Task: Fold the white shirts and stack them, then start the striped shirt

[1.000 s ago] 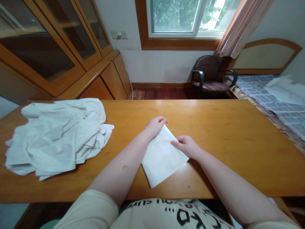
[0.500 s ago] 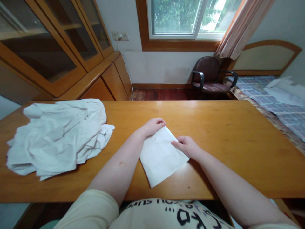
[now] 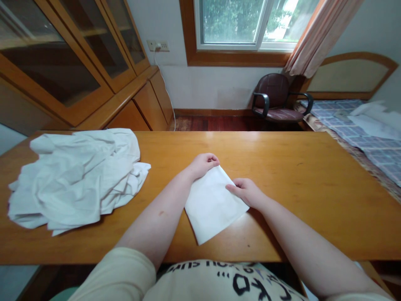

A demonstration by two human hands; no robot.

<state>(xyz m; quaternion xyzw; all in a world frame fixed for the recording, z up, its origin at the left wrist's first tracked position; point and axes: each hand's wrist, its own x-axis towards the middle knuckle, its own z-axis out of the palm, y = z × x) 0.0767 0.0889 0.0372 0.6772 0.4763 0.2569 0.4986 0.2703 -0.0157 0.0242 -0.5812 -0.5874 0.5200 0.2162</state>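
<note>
A folded white cloth [image 3: 214, 205] lies as a diamond-like square on the wooden table [image 3: 275, 167], near the middle of the near side. My left hand [image 3: 203, 165] grips its upper left edge with curled fingers. My right hand [image 3: 246, 192] is on its right edge, fingers bent over the fabric. A large crumpled white cloth [image 3: 73, 179] sits in a heap at the table's left end, well away from both hands.
A glass-fronted wooden cabinet [image 3: 62, 58] stands beyond the table on the left. Past the far edge are a dark office chair [image 3: 275, 98] under a window and a bed [image 3: 354, 129] with a checked cover on the right.
The folded cloth has turned slightly on the table, its left corner shifting upward with my hands on it. The crumpled cloth has not moved.
</note>
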